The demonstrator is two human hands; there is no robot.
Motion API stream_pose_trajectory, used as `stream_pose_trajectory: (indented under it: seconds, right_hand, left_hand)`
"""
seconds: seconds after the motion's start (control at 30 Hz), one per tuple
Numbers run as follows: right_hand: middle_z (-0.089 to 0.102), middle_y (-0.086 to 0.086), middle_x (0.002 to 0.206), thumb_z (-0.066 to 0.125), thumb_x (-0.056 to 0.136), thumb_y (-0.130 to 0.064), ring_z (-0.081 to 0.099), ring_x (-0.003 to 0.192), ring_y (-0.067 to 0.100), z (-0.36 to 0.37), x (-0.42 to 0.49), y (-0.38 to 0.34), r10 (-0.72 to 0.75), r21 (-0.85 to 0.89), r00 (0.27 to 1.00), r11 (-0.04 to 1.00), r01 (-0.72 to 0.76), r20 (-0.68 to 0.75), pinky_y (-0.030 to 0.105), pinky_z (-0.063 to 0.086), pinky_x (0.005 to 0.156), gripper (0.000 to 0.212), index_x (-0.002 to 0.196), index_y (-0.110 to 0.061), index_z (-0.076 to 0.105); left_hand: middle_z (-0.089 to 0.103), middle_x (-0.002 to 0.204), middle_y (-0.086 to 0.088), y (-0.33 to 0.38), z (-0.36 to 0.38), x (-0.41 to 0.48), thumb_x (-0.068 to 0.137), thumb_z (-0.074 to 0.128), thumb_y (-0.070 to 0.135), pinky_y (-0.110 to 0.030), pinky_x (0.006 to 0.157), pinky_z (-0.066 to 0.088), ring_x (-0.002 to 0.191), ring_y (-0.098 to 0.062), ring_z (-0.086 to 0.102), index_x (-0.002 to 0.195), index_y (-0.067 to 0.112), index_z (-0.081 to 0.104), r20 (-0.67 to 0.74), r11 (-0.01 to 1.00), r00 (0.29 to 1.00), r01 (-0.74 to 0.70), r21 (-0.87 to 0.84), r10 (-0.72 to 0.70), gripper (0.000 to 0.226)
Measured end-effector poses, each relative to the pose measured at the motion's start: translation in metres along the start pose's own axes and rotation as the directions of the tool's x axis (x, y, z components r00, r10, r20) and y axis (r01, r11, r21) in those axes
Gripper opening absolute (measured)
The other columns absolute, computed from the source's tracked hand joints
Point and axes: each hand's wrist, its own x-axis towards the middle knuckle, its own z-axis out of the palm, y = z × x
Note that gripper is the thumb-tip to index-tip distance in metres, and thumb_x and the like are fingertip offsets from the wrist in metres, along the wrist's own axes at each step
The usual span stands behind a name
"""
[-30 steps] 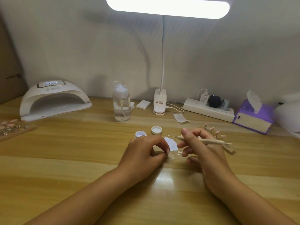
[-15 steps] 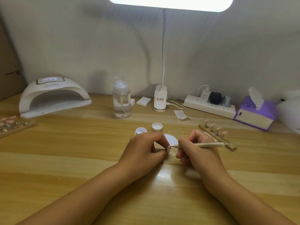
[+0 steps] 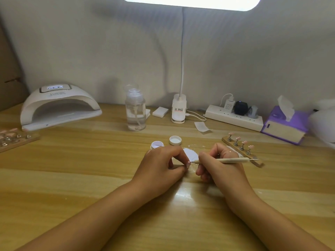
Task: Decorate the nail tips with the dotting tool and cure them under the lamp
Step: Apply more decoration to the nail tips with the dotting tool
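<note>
Left hand [image 3: 163,165]: pinches nail tip [image 3: 188,164].
Right hand [image 3: 219,167]: grips dotting tool [image 3: 226,160].
Change: tool lowered to nail tip; dotting likely begins.

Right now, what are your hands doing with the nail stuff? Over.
Left hand pinches small nail tip, mostly hidden. Right hand grips dotting tool, point at the tip. Jar and cap behind hands, not blocking. Over.

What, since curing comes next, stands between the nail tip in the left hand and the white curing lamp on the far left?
Nothing visible. Bare table lies between the left hand, which pinches the nail tip, and the curing lamp opening. The bottle and the open jar stand just behind that path.
</note>
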Motion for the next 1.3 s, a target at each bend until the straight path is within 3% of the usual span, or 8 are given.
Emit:
stream_pose_trajectory:
  seconds: [0.17,0.57,0.7,0.9,1.03,1.17,1.3]
  right_hand:
    - [0.065,0.014,0.054,0.062,0.079,-0.007,0.052,0.042,0.014,-0.0003,0.0003,-0.001,-0.005,0.021,1.0,1.0,0.005,-0.014,0.021,0.043,0.042,0.037,0.049,-0.027,0.052]
    - [0.066,0.016,0.057,0.064,0.077,-0.01,0.055,0.045,0.013,0.0006,0.0005,-0.0001,0.003,-0.006,1.0,1.0,-0.003,0.008,0.022,0.044,0.044,0.022,0.063,-0.016,0.048]
    - [0.061,0.013,0.05,0.06,0.079,-0.005,0.047,0.039,0.013,-0.0011,-0.0005,-0.0024,0.0,0.047,0.999,0.999,0.001,-0.036,0.02,0.038,0.039,0.036,0.051,-0.024,0.049]
    - [0.054,0.012,0.044,0.058,0.078,-0.003,0.042,0.034,0.011,-0.0003,-0.0014,-0.0026,-0.001,-0.004,1.0,1.0,0.001,-0.018,0.016,0.032,0.036,0.026,0.06,-0.013,0.042]
    - [0.061,0.013,0.049,0.061,0.077,-0.004,0.047,0.036,0.012,0.0004,0.0003,-0.0004,-0.01,-0.022,1.0,1.0,0.01,-0.019,0.016,0.035,0.037,0.034,0.052,-0.022,0.045]
    - [0.064,0.013,0.052,0.062,0.064,-0.022,0.05,0.039,0.012,0.0024,-0.0009,-0.0012,0.004,-0.053,1.0,0.999,-0.004,-0.006,0.018,0.037,0.039,0.018,0.052,-0.025,0.048]
    - [0.065,0.014,0.053,0.063,0.066,-0.019,0.051,0.04,0.013,0.0015,0.0,-0.0001,-0.003,-0.04,1.0,0.999,0.003,0.002,0.02,0.039,0.041,0.02,0.054,-0.024,0.047]
  left_hand:
    - [0.062,0.08,0.032,-0.0002,0.0008,-0.0001,0.08,0.072,0.015,-0.01,0.06,0.031,0.061,-0.006,0.052,0.079,0.032,0.067,0.0,1.0,1.0,-0.004,-0.011,0.004,0.018]
    - [0.062,0.078,0.031,-0.0001,0.0007,0.0002,0.08,0.072,0.014,-0.013,0.062,0.033,0.063,-0.008,0.053,0.079,0.03,0.068,-0.001,1.0,1.0,0.005,-0.016,-0.005,0.016]
    - [0.062,0.079,0.031,-0.0002,0.001,0.0005,0.081,0.073,0.015,-0.012,0.06,0.03,0.061,-0.006,0.052,0.078,0.032,0.067,0.0,1.0,1.0,0.01,-0.014,-0.01,0.018]
    - [0.063,0.082,0.032,0.0002,0.0001,0.0002,0.08,0.072,0.015,-0.012,0.062,0.033,0.064,-0.009,0.054,0.079,0.032,0.067,0.008,1.0,1.0,0.017,-0.012,-0.017,0.017]
    - [0.063,0.081,0.033,0.0007,-0.0001,0.0002,0.08,0.072,0.014,-0.012,0.062,0.032,0.064,-0.007,0.054,0.079,0.033,0.067,0.01,1.0,1.0,0.022,-0.011,-0.022,0.019]
    - [0.062,0.08,0.031,0.0,0.0004,0.0004,0.081,0.072,0.015,-0.014,0.06,0.032,0.062,-0.007,0.053,0.081,0.031,0.067,0.013,0.999,0.999,0.033,-0.02,-0.032,0.017]
    - [0.063,0.079,0.028,0.0,0.0003,0.0005,0.081,0.072,0.015,-0.017,0.061,0.034,0.062,-0.006,0.053,0.08,0.031,0.067,0.01,0.999,1.0,0.024,-0.027,-0.023,0.016]
